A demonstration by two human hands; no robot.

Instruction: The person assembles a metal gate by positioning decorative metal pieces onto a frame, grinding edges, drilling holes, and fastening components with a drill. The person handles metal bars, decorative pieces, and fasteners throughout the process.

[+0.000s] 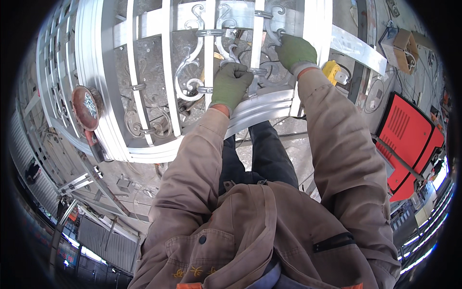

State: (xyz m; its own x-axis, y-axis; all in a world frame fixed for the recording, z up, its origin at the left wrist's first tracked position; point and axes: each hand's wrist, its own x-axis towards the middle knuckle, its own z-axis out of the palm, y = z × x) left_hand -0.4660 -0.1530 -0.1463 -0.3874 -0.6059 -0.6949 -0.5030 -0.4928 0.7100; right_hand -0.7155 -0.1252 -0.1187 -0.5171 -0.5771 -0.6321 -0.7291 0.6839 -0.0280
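Both gloved hands grip a silvery metal grille point(159, 72) with scrollwork.

We look steeply down from our head through one fisheye view, close above our gloved hands at the silvery scrolled metal grille point(202, 72)

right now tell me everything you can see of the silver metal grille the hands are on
The metal grille is a pale silver, aluminium-looking frame with a curved, ribbed outer rail, straight vertical bars and ornate scrollwork joined by small clamps. It lies roughly flat below the person. The green-gloved left hand is fisted around a central bar; the gloved right hand grips scrollwork near the right upright.
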